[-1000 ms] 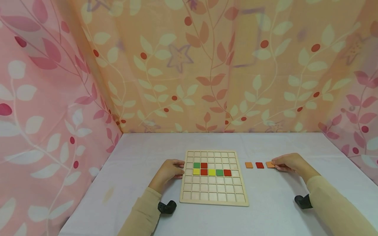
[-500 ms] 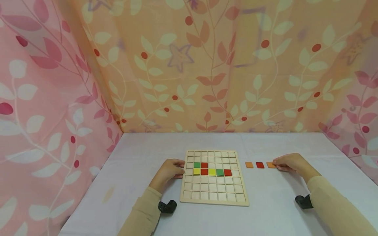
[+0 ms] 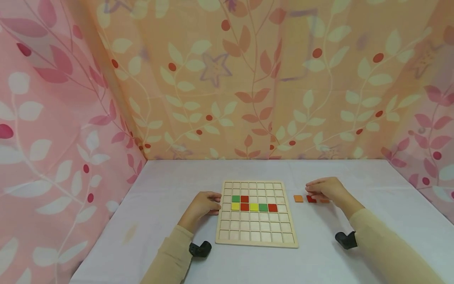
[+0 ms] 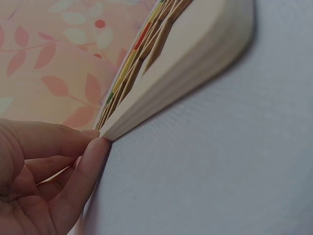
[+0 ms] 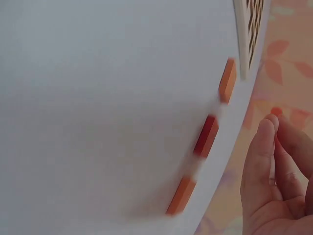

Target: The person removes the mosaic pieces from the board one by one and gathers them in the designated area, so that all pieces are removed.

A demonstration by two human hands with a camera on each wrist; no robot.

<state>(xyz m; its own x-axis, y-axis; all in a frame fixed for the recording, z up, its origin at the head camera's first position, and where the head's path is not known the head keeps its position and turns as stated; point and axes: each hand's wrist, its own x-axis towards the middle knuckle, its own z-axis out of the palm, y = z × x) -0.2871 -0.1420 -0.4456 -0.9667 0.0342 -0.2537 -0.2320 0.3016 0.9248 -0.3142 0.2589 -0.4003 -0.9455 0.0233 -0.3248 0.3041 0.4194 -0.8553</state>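
Step in hand, as I read it: picking the next loose tile for the grid board (image 3: 257,215).

- Left hand (image 3: 201,205) sits at the board's left edge, fingers (image 4: 90,164) loosely curled with the tips touching the board's side wall. It steadies the board and grips nothing.
- Right hand (image 3: 325,188) hovers over the row of 3 loose tiles on the desk (image 3: 170,185), right of the board. Its fingers (image 5: 259,161) are relaxed, slightly bent and empty; the wrist view shows a clear gap to the tiles.
- Row, from the board outward: near orange tile (image 3: 298,198), red tile (image 3: 311,199), far orange tile (image 3: 324,200). In the head view the hand partly covers the red and far orange ones. All 3 lie flat, apart from each other.
- Board has 7 tiles seated: green and red in the upper row, then yellow, red, yellow, green, red below. The other cells are bare wood.

Next move, my call: lower thumb and index onto the red tile's edges, since it's directly under the fingertips. The tiles are thin and flat, so a pinch from the sides or a slide-then-lift seems needed. Then carry it to an open cell and drop it square, with the left hand holding the board against shift.
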